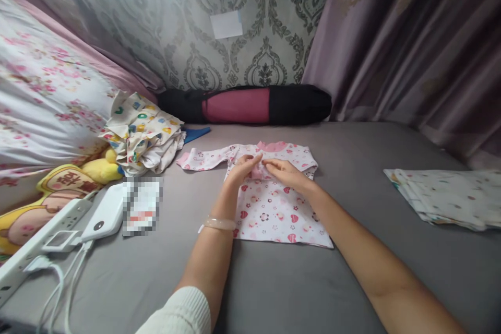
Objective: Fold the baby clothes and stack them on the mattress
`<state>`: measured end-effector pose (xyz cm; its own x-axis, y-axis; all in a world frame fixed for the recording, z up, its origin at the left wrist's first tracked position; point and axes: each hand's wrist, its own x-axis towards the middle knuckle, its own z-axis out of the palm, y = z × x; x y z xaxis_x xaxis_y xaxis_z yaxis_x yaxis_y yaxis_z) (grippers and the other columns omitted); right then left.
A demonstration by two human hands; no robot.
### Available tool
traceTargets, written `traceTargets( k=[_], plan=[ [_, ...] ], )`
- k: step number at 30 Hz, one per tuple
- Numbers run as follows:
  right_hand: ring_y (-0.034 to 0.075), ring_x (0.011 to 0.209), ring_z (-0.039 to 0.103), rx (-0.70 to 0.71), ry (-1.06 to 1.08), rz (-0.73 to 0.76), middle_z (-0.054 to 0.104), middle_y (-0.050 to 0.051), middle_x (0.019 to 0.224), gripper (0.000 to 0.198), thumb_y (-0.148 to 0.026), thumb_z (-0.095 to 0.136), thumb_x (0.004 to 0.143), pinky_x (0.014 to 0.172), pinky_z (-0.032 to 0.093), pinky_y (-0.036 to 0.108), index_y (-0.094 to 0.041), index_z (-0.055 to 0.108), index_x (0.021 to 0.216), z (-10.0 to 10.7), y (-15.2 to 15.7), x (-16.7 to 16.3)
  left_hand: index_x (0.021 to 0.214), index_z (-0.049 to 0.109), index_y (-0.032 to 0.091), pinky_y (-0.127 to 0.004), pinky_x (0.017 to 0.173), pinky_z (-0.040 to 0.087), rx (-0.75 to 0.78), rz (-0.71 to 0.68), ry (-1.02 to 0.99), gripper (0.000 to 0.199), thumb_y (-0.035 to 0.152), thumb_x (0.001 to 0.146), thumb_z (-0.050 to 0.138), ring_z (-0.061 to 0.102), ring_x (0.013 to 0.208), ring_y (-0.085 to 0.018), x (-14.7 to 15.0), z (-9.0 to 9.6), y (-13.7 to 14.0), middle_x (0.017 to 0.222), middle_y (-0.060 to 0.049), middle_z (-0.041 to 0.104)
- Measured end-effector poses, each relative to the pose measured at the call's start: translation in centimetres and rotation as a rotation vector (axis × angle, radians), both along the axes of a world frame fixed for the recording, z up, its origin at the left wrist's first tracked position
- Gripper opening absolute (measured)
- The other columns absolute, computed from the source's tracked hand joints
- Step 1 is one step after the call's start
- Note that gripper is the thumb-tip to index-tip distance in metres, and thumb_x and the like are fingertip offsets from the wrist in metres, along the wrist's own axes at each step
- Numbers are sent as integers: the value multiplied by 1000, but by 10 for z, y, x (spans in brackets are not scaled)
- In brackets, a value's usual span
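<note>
A child's long-sleeved shirt (270, 214), white with pink hearts, flowers and a pink collar, lies spread on the grey bed sheet. One sleeve stretches out to the left, while the other is folded inward across the chest. At the folded sleeve's pink cuff (257, 171), my left hand (245, 167) is closed with its fingers on the cloth. Facing it, my right hand (285, 172) is closed on the same sleeve, fingertips close to the left hand's. My fingers partly hide the cuff. A pale bangle (219, 224) circles my left wrist.
Crumpled patterned cloth (144, 135) lies at the left, near a yellow plush toy (102, 167). A white power strip (43, 245), power bank (105, 211) and cables sit front left. Folded cloth (450, 198) lies right. A black-and-red roll (242, 105) lines the wall.
</note>
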<state>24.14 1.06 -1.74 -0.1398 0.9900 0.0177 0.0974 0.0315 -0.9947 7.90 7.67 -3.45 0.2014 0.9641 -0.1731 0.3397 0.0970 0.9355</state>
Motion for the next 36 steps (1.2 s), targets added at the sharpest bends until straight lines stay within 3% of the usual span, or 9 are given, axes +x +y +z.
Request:
traceTargets(
  k=[3,6,10,13,19,24,28,31,36],
  plan=[
    [19,100,66,-32,26,-92,73,5,103,15,-34,65,84,99,47,41,-23,74,89,4,4,15,130,51,15,-25,64,50,-164,-53,-37,76,36,63,81,62,68,-15,-10,9,-5,86,-6,63],
    [16,92,68,-67,133,-262,74,6,95,14,-29,64,86,88,53,32,-21,73,79,12,9,36,136,48,20,-22,58,46,-90,-118,-33,80,16,61,77,54,58,-9,-16,18,-8,73,3,56],
    [11,77,70,-93,296,-495,74,4,81,18,-25,62,89,69,54,20,-18,68,73,23,13,66,135,50,26,-21,60,45,201,-176,-83,72,13,66,65,52,62,-9,-13,22,-5,75,3,59],
    [10,70,69,-78,374,-646,72,3,74,17,-23,63,88,63,53,18,-18,64,72,24,15,84,114,67,23,-23,71,47,375,-97,-132,47,13,69,58,57,75,-12,-6,19,1,90,-1,66],
    [8,70,66,10,216,-837,71,1,77,13,-20,59,85,69,52,20,-18,65,74,0,26,102,92,74,18,-29,82,49,456,70,-136,28,15,72,56,62,83,-16,-6,3,17,90,-4,70],
    [19,104,64,136,-256,-643,71,6,105,20,-25,57,84,95,47,37,-21,70,99,-19,28,94,99,71,16,-33,91,48,410,154,-43,30,17,73,59,63,95,-20,-11,-10,23,98,-7,70],
    [26,140,32,216,-792,-350,44,12,147,42,-33,43,93,116,16,49,-20,57,131,-24,17,75,111,67,14,-37,98,44,386,125,85,37,21,76,60,61,106,-23,-12,-16,22,113,-10,67],
    [27,146,13,151,-1055,-195,24,10,157,53,-43,30,97,116,5,54,-20,44,144,-24,8,61,114,65,14,-37,101,42,421,105,212,37,18,78,56,60,110,-24,-11,-18,23,118,-12,65],
    [27,147,7,74,-1255,-95,16,9,159,61,-50,17,98,116,3,54,-22,33,150,-22,2,51,114,63,13,-37,100,42,519,110,363,38,9,79,50,58,111,-24,-9,-25,26,117,-13,65]
  ],
)
